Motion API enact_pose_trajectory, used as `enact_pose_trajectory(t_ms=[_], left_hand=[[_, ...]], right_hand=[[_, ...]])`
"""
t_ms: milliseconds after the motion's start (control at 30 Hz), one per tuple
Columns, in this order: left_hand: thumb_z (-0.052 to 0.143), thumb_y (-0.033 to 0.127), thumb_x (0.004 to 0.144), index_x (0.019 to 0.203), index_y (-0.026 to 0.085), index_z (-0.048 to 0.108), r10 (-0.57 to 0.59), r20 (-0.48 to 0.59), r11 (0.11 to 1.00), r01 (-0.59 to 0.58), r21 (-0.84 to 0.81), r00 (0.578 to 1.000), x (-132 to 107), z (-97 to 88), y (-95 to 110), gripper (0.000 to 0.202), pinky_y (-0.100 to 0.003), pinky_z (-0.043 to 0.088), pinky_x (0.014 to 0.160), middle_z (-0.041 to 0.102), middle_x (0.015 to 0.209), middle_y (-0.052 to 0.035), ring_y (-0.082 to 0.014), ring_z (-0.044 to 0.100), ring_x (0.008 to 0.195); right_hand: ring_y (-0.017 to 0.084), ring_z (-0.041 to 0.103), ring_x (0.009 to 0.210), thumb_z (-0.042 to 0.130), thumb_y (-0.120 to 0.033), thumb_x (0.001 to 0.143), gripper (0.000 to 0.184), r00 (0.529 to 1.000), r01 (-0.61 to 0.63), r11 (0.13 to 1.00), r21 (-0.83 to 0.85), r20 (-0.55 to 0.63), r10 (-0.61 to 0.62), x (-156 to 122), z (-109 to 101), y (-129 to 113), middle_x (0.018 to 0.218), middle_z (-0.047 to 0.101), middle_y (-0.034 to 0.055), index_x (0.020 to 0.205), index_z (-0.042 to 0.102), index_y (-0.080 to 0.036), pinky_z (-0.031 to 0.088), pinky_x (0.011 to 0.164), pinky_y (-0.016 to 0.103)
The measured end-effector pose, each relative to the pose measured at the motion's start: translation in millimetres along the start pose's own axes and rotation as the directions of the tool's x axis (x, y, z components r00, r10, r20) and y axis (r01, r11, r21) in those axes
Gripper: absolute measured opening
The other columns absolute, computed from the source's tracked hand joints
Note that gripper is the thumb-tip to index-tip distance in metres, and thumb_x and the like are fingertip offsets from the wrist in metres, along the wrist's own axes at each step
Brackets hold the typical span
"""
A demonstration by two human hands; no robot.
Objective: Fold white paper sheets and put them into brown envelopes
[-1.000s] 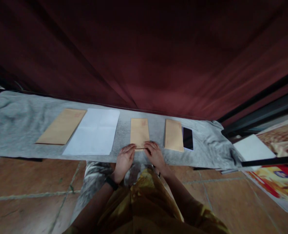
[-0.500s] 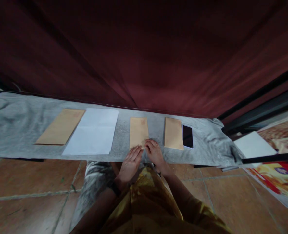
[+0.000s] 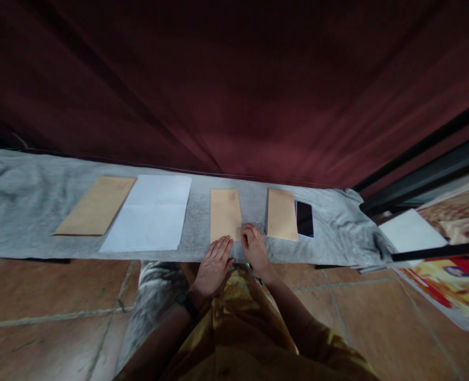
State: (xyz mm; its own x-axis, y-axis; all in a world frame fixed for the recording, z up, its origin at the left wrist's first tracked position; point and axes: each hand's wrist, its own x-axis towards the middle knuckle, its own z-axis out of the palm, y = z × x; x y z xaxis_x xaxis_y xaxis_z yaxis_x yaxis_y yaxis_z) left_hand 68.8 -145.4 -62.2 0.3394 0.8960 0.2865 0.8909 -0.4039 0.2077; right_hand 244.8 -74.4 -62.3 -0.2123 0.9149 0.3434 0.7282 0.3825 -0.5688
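Note:
A small brown envelope [image 3: 225,213] lies on the grey cloth [image 3: 28,211] straight ahead of me. My left hand [image 3: 214,264] rests flat, fingers stretched out, its tips at the envelope's near edge. My right hand [image 3: 254,248] sits just right of that edge, fingers curled down onto the cloth by the envelope's near right corner. A second small brown envelope [image 3: 282,214] lies to the right, next to a black phone [image 3: 304,218]. Further left are a white sheet [image 3: 149,219] and a larger brown envelope [image 3: 95,205].
A dark red curtain [image 3: 234,95] hangs behind the cloth. Brown floor tiles [image 3: 39,301] run along the near side. At the right lie a white sheet [image 3: 411,233], a dark bar [image 3: 436,254] and a colourful printed poster [image 3: 452,288].
Both hands slid right and back toward me along the envelope's near edge. My left hand moved from the near left corner to the middle; my right hand moved off the envelope's right corner.

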Motion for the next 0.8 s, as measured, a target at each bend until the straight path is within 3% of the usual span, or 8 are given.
enact_pose_trajectory(t_ms=[133,267,400,633,800], left_hand=[[0.046,0.030,0.099,0.149,0.012,0.045,0.018,0.023,1.000,-0.018,-0.020,1.000,2,-0.2,-2,0.054,-0.049,0.035,0.121,0.048,0.155,-0.0160,-0.0271,0.040,0.147],[0.048,0.020,0.093,0.143,0.006,0.052,0.014,0.072,0.998,-0.010,-0.060,0.997,3,10.7,-10,0.052,-0.048,0.034,0.122,0.052,0.150,-0.0221,-0.0281,0.043,0.145],[0.043,0.015,0.091,0.141,0.003,0.053,-0.002,0.090,0.999,0.006,-0.045,0.996,4,15.7,-17,0.052,-0.046,0.036,0.120,0.050,0.150,-0.0247,-0.0288,0.046,0.142],[0.043,0.016,0.092,0.144,0.008,0.052,0.107,0.101,0.994,-0.105,-0.021,0.989,10,-12.8,-17,0.053,-0.047,0.032,0.122,0.054,0.149,-0.0183,-0.0262,0.042,0.146],[0.042,0.012,0.093,0.136,0.015,0.059,0.057,0.099,0.998,-0.055,-0.027,0.993,19,-24.0,-31,0.046,-0.041,0.044,0.114,0.062,0.142,-0.0133,-0.0226,0.053,0.136]], right_hand=[[0.022,0.053,0.133,0.043,-0.017,0.101,0.032,0.999,-0.002,0.999,0.047,0.042,0.000,-1,0,-17,0.138,0.060,0.0133,0.124,0.064,-0.018,0.045,0.113,0.044],[0.019,0.048,0.140,0.039,-0.026,0.104,0.042,0.978,0.101,0.988,0.116,0.173,-0.120,-8,12,-42,0.147,0.056,0.0104,0.142,0.055,-0.018,0.041,0.119,0.040],[0.023,0.035,0.149,0.040,-0.029,0.105,0.049,0.960,0.171,0.985,0.025,0.219,-0.172,-18,17,-56,0.156,0.046,0.0139,0.151,0.045,-0.011,0.032,0.125,0.044],[0.022,0.037,0.148,0.043,-0.030,0.105,0.053,0.944,0.238,0.968,-0.073,0.252,-0.213,-25,-4,-47,0.158,0.042,0.0125,0.155,0.038,-0.014,0.031,0.125,0.044],[0.022,0.043,0.145,0.048,-0.027,0.103,0.050,0.947,0.226,0.971,-0.082,0.254,-0.199,-27,-6,-34,0.155,0.048,0.0112,0.152,0.044,-0.017,0.034,0.123,0.046]])
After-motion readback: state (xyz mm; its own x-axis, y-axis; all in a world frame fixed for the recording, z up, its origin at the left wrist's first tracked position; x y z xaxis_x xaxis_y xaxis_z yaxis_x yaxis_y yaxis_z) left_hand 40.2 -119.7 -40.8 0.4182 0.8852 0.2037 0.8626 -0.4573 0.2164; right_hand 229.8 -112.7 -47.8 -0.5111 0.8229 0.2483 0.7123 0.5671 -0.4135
